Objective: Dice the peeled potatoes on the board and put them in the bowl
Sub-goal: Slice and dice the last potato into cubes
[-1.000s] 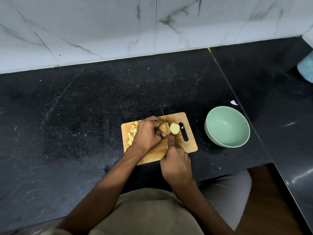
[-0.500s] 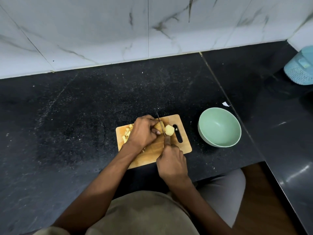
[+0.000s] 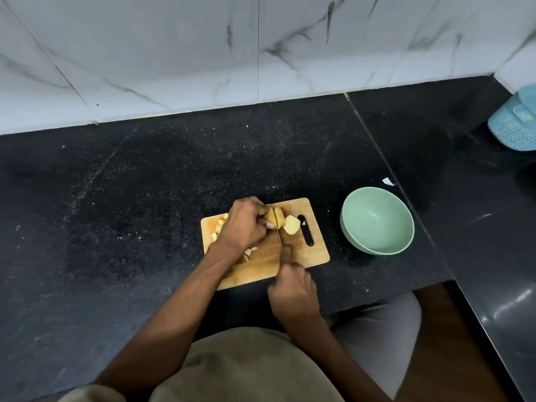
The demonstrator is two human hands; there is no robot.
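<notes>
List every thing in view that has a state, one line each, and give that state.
potato: part-sliced, held on the board
cut slice: lying free, right of the blade
diced pieces: piled on the board's left side
knife: blade down in the potato
cutting board: flat on the counter
bowl: upright, empty
left hand: holds the potato
right hand: grips the knife handle

black counter [image 3: 145,198], board [image 3: 313,256], bowl [image 3: 377,245]
</notes>
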